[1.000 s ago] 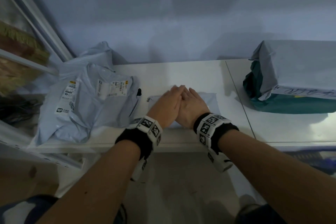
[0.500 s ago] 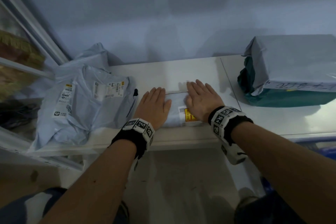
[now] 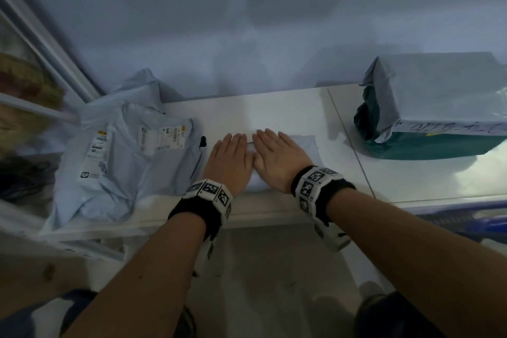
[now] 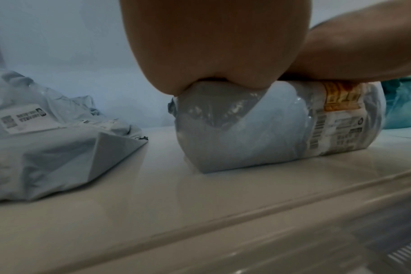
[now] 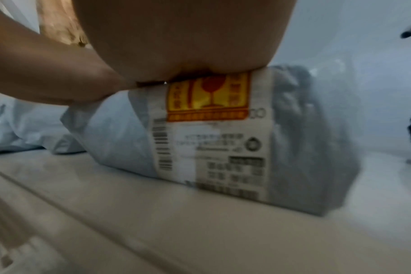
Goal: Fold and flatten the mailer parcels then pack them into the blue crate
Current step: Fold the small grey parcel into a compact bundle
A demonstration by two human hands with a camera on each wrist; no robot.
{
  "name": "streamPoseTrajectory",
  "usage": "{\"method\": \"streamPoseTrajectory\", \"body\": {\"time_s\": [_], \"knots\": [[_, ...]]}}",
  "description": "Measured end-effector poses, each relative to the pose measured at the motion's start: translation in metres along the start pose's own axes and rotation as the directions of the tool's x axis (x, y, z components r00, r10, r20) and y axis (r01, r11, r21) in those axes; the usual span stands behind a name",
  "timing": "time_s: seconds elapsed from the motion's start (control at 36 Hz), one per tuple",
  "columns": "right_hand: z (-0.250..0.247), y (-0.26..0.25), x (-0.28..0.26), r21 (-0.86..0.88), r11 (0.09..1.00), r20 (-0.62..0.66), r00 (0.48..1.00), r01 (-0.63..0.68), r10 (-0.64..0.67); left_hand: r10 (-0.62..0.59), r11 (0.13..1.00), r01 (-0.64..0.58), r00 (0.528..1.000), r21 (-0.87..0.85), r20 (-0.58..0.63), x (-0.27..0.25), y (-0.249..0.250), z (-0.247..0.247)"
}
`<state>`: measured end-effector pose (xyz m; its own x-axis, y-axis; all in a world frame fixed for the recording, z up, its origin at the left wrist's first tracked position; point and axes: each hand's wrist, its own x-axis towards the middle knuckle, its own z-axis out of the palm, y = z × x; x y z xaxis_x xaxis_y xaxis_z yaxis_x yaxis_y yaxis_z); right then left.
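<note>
White tabletop (image 3: 288,107), glossy, set against a plain pale wall (image 3: 247,22), and a seam line runs front to back across the surface on the right side. Off to the left there's a metal shelf frame (image 3: 41,35), blurred, with something tan and fuzzy behind it that can't be made out. Far right on the table sits a big boxy parcel (image 3: 444,101), grey wrap on top, dark green below, handwriting along its edge. At the left, a loose pile of pale blue mailer bags (image 3: 123,162) with white labels, crumpled, lying flat. Bottom right, under the table edge, a strip of blue crate (image 3: 466,217), mostly out of view. Now the action: dead centre near the front edge lies the folded mailer parcel (image 4: 270,129), pale blue, and its long axis runs left to right along the table's front edge. From the wrist views it's a plump roll shape, its shipping label with the orange-yellow fragile sticker wrapped over the near face toward the right end. The left hand (image 3: 230,162) is on top of its left part, the right hand (image 3: 277,159) on top beside it, thumbs side by side and touching or nearly so. Both hands lie palm down, fingers straight and held close together, pointing toward the wall, pressing on the parcel rather than gripping it. The parcel sits just beside the pile, apart from it.
</note>
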<state>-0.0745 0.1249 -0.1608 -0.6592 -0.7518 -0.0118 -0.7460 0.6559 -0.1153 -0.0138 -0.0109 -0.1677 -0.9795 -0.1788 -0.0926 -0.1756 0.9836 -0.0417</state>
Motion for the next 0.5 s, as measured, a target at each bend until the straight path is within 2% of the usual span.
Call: {"method": "streamPoseTrajectory", "body": {"time_s": [0.22, 0.36, 0.39, 0.44, 0.5], "knots": [[-0.008, 0.042, -0.014, 0.042, 0.988, 0.047, 0.988, -0.146, 0.144, -0.027, 0.996, 0.026, 1.000, -0.081, -0.011, -0.002, 0.000, -0.006], [-0.008, 0.044, -0.015, 0.104, 0.981, 0.056, 0.986, -0.161, 0.156, -0.104, 0.991, 0.102, 0.995, -0.092, -0.011, -0.003, 0.014, -0.016], [-0.007, 0.045, -0.015, 0.108, 0.981, 0.052, 0.986, -0.164, 0.159, -0.092, 0.992, 0.088, 0.995, -0.095, -0.039, -0.002, 0.022, -0.018], [-0.005, 0.045, -0.014, 0.106, 0.981, 0.052, 0.986, -0.162, 0.157, 0.003, 0.991, -0.017, 0.994, -0.132, -0.105, 0.003, 0.039, -0.021], [-0.002, 0.047, -0.013, 0.078, 0.985, 0.063, 0.987, -0.152, 0.147, 0.102, 0.967, -0.121, 0.990, -0.223, -0.095, 0.008, 0.055, -0.020]]}}
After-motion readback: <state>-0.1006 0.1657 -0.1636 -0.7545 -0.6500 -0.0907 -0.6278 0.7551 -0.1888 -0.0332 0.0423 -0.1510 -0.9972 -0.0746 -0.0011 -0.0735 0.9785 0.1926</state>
